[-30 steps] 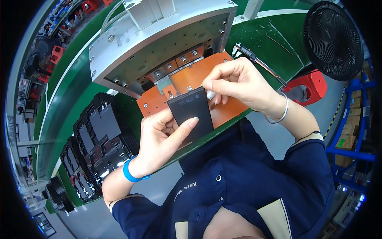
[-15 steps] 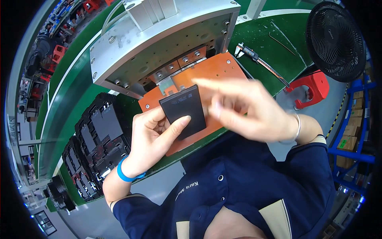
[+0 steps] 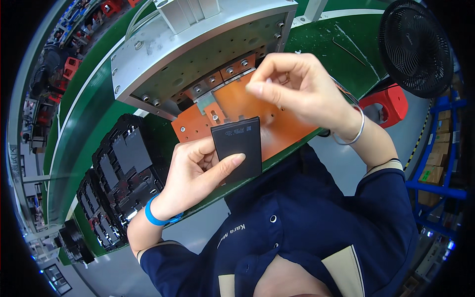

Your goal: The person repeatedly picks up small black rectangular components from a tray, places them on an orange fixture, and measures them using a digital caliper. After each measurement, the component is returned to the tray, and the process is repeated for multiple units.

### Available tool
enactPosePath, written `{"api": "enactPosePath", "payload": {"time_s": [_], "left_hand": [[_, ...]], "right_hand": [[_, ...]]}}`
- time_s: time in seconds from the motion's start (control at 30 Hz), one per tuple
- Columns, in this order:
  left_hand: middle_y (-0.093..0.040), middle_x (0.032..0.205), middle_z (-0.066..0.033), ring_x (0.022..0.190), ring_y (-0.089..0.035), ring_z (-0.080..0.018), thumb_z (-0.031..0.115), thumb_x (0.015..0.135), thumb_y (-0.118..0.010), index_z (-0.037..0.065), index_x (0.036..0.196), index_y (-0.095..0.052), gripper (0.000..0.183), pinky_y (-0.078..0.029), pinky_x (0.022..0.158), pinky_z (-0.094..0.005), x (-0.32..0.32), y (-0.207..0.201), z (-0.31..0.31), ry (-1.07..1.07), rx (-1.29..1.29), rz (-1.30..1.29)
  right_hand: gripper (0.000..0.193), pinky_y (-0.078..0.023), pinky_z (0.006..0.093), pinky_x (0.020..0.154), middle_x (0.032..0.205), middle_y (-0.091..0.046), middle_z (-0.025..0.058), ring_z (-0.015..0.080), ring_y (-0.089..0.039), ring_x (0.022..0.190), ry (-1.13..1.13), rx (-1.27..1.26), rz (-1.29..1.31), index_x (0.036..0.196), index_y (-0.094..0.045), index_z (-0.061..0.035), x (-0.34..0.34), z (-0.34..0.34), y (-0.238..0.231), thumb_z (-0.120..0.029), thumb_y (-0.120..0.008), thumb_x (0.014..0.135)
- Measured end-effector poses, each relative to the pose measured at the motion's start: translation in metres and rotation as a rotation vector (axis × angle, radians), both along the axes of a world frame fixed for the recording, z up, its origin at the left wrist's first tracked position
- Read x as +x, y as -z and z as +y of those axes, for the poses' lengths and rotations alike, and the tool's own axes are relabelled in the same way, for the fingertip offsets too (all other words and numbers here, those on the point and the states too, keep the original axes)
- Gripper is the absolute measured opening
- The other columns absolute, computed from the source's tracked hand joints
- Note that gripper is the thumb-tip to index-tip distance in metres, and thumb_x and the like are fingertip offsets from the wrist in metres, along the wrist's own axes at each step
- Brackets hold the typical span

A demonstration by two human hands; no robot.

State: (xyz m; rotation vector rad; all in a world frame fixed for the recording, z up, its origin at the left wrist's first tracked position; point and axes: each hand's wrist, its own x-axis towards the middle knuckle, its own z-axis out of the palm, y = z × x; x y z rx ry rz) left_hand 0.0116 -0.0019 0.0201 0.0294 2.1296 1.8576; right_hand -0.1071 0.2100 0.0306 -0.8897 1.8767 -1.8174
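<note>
A flat black battery cell (image 3: 237, 143) stands tilted up in front of me, small tabs along its top edge. My left hand (image 3: 193, 168) is closed on its left side, with the thumb across its face and the other fingers mostly behind. Up and to the right, apart from the cell, my right hand (image 3: 299, 86) is pinched, thumb against fingertips; what it holds, if anything, I cannot make out. A pale, see-through blur shows below it. Behind both hands lies the orange base plate (image 3: 193, 121) of a metal press (image 3: 198, 59).
Black trays (image 3: 131, 153) with flat dark cells stand stacked on the green bench (image 3: 81, 143) at left. A black fan (image 3: 415, 49) and a hex key (image 3: 349, 52) are at the right. Beyond the bench edge stands a red stool (image 3: 388, 106).
My right hand has moved up and away from the cell, its fingers now pinched. My left hand has shifted slightly right and down with the cell. The calipers are now largely hidden.
</note>
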Motion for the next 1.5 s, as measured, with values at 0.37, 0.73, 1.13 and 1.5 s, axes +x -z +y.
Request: {"api": "enactPosePath", "payload": {"time_s": [0.37, 0.73, 1.13, 1.5], "left_hand": [[-0.062, 0.071, 0.0054, 0.059, -0.048, 0.0036, 0.009, 0.091, -0.068, -0.005, 0.103, -0.067, 0.019, -0.036, 0.051, -0.0150, -0.004, -0.005, -0.001, 0.047, -0.020, -0.110], [-0.051, 0.068, 0.0037, 0.057, -0.043, -0.0007, 0.004, 0.084, -0.072, -0.003, 0.095, -0.066, 0.015, -0.032, 0.050, -0.0185, -0.004, -0.001, -0.006, -0.048, -0.278, 0.240], [-0.065, 0.079, -0.0117, 0.047, -0.049, -0.0084, 0.038, 0.098, -0.048, -0.005, 0.106, -0.057, 0.045, -0.035, 0.040, -0.0187, 0.009, 0.008, 0.008, -0.204, 0.558, -0.246], [-0.066, 0.087, -0.0099, 0.062, -0.056, -0.0105, 0.022, 0.095, -0.058, -0.003, 0.108, -0.058, 0.028, -0.046, 0.055, -0.0222, -0.013, 0.009, 0.012, -0.489, 0.305, -0.015]], "right_hand": [[0.014, -0.046, 0.0193, 0.059, 0.074, -0.063, -0.0005, 0.0035, -0.058, 0.067, -0.126, 0.069, 0.001, 0.089, -0.070, 0.0010, 0.003, -0.009, 0.009, -0.013, -0.068, 0.090], [0.019, -0.044, 0.0171, 0.055, 0.072, -0.066, 0.0011, 0.0014, -0.060, 0.063, -0.292, 0.112, -0.139, 0.089, -0.070, 0.0037, 0.004, 0.000, 0.006, -0.012, -0.078, 0.081], [0.017, -0.059, 0.0311, 0.074, 0.100, -0.070, 0.0061, 0.0174, -0.068, 0.084, 0.140, -0.166, 1.326, 0.097, -0.073, -0.0059, 0.034, -0.003, 0.032, -0.012, -0.067, 0.081], [0.041, -0.048, 0.0402, 0.091, 0.100, -0.061, 0.0169, 0.0344, -0.060, 0.099, 0.673, 1.003, 0.539, 0.109, -0.065, -0.0019, -0.077, 0.167, 0.134, -0.010, -0.068, 0.069]]}}
